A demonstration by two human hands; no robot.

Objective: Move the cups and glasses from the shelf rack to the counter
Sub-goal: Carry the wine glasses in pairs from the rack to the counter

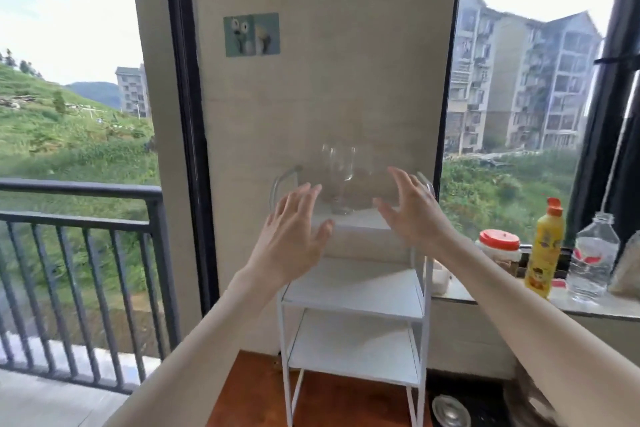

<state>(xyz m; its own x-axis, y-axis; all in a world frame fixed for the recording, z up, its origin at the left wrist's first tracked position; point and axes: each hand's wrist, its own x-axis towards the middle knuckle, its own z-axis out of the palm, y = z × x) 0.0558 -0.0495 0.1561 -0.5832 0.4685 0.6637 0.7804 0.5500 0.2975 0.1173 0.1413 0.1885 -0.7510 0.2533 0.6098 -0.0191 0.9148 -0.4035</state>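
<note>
Three white tiers standing against the wall: shelf rack (353, 291). Reaching toward the top tier, fingers spread, gripping nothing: left hand (294, 236) and right hand (410, 208). Standing upright on the top tier between both hands, touching neither: clear stemmed glass (341, 177). Sitting on the windowsill, right: yellow bottle (545, 250).

My white shelf rack (353, 305) has one clear stemmed glass (341, 180) standing upright toward the back edge of its top shelf. The two lower shelves look bare from where I'm standing.
</note>
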